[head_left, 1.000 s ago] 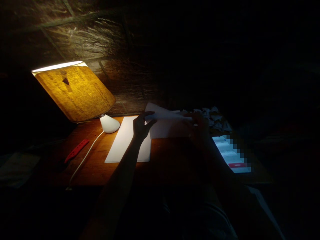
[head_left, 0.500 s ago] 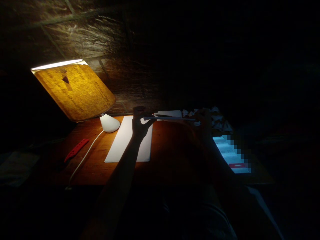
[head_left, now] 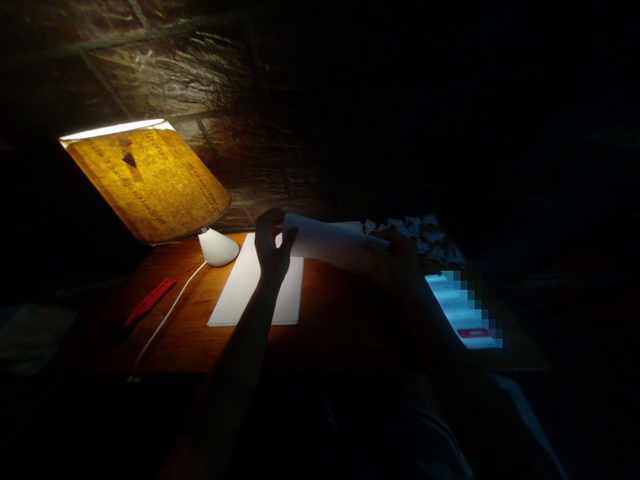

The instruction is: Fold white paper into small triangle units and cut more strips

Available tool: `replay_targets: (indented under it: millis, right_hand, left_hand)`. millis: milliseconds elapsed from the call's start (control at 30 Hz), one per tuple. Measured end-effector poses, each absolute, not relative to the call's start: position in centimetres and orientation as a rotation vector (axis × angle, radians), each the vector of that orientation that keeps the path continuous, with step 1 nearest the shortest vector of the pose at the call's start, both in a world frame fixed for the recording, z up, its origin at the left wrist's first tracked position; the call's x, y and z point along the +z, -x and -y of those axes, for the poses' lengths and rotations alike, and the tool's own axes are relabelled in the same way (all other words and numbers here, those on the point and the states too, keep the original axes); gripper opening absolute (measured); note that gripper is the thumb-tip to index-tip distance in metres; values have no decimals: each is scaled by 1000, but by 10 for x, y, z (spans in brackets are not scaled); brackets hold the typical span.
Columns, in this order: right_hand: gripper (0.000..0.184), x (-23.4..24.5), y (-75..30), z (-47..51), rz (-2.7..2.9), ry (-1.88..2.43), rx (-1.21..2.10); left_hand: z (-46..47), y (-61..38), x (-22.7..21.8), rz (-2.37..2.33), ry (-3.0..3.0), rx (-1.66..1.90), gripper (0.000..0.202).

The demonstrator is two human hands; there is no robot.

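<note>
I've got the left hand (head_left: 273,250) pinching the white sheet (head_left: 325,241), which spans to the right hand (head_left: 400,257), its grip too dark to tell. Left forearm (head_left: 245,350) covers part of the paper stack (head_left: 240,300); scraps (head_left: 443,243) beyond the right hand, lit screen (head_left: 450,307) nearer. Leftward, lampshade (head_left: 150,187) print: too blurred!

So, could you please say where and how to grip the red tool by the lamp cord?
Probably at the middle of the red tool, from above, pinching across its narrow width: it lies flat, long and slim, the white cord to its right.
</note>
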State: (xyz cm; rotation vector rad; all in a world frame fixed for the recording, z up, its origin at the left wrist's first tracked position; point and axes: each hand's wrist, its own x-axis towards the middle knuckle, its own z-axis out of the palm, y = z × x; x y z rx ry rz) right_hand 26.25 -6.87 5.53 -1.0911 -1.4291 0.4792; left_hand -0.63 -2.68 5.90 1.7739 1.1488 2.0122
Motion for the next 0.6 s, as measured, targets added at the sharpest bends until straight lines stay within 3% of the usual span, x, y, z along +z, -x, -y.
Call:
replay_targets:
  millis: [167,333,467,600]
  right_hand:
    - [51,52,-251,86,1179,1065,700]
    - [41,26,-243,134,1169,1430,544]
    - [44,19,-240,172,1301,1651,545]
    - [36,35,-239,195,1607,1878,553]
  left_hand:
    - [49,-6,67,-1293,-2202,2102,39]
    - [59,-10,73,-1569,-2520,1587,33]
    - [59,-6,77,-1462,-2632,1108,31]
    - [69,-24,70,-1259,-2770,669,44]
